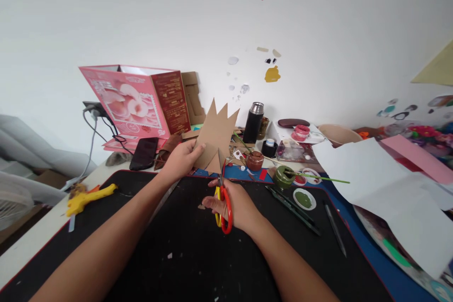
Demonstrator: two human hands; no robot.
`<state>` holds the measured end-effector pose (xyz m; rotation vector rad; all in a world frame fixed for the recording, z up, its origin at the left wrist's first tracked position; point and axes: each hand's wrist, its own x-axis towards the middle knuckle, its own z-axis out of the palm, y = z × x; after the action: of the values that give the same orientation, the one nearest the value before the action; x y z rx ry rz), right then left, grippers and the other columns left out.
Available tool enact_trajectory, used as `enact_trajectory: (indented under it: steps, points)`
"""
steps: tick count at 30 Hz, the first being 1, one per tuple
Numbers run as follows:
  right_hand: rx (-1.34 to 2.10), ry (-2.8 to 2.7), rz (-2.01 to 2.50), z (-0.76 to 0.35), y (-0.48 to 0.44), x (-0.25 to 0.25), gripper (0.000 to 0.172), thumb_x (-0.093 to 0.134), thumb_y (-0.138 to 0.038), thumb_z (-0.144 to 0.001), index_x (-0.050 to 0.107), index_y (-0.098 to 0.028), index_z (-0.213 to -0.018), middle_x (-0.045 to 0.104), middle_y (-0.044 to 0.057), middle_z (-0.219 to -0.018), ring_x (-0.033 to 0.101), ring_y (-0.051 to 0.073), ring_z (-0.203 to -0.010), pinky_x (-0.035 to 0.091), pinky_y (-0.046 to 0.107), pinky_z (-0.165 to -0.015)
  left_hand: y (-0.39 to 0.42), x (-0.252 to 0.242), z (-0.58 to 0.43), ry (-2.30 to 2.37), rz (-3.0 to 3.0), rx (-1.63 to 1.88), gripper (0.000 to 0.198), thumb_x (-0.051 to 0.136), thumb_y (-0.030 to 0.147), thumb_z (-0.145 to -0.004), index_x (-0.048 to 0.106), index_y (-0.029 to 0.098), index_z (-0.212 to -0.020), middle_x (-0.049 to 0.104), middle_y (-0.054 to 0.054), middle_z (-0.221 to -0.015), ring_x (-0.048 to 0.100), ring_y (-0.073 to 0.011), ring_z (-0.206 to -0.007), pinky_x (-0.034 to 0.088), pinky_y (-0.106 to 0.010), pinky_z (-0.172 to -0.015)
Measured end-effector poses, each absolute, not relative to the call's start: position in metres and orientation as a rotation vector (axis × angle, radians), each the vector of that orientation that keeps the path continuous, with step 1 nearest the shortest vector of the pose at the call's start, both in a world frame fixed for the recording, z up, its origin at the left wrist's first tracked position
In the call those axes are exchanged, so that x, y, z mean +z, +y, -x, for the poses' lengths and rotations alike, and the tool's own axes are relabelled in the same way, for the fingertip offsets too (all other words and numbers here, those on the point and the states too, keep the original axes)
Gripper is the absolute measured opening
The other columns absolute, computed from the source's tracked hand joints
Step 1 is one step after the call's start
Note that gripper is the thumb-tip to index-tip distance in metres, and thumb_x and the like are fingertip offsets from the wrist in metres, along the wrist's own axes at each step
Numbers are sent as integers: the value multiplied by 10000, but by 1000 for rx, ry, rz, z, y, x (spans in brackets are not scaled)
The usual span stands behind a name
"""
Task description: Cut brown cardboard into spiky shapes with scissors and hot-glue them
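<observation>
Here, left hand (181, 158) grips cardboard (218, 127), right hand (239, 204) scissors (230, 216) — nearby, a white lid (314, 201) holds green paint (303, 199), a jar (282, 181) seemingly likewise.

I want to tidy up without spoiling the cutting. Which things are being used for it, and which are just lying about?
For the cutting:
scissors, in the right hand
spiky cardboard piece, in the left hand

Seemingly just lying about:
yellow tool
black phone
black flask
green paint jar
pink box
</observation>
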<state>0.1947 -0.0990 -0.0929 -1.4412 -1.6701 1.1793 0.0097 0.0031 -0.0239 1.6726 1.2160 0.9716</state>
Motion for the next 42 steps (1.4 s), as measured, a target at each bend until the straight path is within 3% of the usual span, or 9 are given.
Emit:
enact_trajectory:
  steps: [6, 14, 22, 26, 32, 38, 42]
  points:
    - [1231, -1658, 1380, -196, -99, -92, 676, 901, -636, -875, 669, -190, -1326, 758, 34, -866, 785, 258, -807, 522, 292, -698, 1, -24, -9, 1197, -1673, 969, 453, 728, 660, -757, 591, 228, -744, 486, 55, -550, 425, -129, -471, 324, -243, -442]
    - [1309, -1545, 1361, -194, -96, -97, 726, 888, -710, -848, 666, -208, -1323, 800, 89, -978, 800, 263, -766, 569, 305, -676, 1, -27, -10, 1183, -1696, 936, 467, 690, 683, -784, 622, 221, -784, 604, 22, -640, 536, -164, -586, 399, -245, -514]
    - [1254, -1559, 1265, -192, -96, -99, 524, 685, -713, -1003, 666, -197, -1090, 727, 13, -686, 730, 192, -598, 541, 244, -582, -2, -26, -11, 1183, -1727, 902, 481, 679, 702, -802, 617, 224, -794, 533, 48, -593, 509, -161, -551, 421, -253, -508]
    - [1260, -1521, 1323, -191, -96, -106, 478, 660, -685, -1035, 658, -209, -1081, 655, -35, -574, 652, 166, -477, 508, 230, -528, -5, -24, -15, 1191, -1705, 907, 486, 695, 705, -781, 597, 229, -764, 506, 56, -576, 484, -151, -519, 404, -252, -482]
    - [1196, -1516, 1417, -189, -95, -110, 400, 623, -612, -1081, 632, -216, -1019, 613, -49, -528, 615, 153, -450, 476, 216, -514, -5, -25, -17, 1184, -1672, 914, 485, 744, 695, -745, 588, 235, -742, 502, 51, -564, 502, -160, -517, 366, -248, -455]
    - [1159, -1517, 1437, -190, -96, -110, 468, 564, -654, -1091, 587, -229, -896, 584, -50, -517, 604, 145, -443, 465, 213, -525, -3, -29, -17, 1192, -1668, 918, 503, 732, 706, -744, 645, 211, -779, 584, 24, -603, 538, -164, -545, 391, -243, -470]
    - [1137, -1516, 1450, -188, -96, -111, 434, 535, -602, -1111, 599, -225, -905, 579, -49, -512, 600, 143, -435, 455, 215, -532, -4, -28, -17, 1197, -1662, 907, 493, 744, 698, -744, 616, 222, -759, 522, 48, -545, 513, -159, -503, 372, -244, -453]
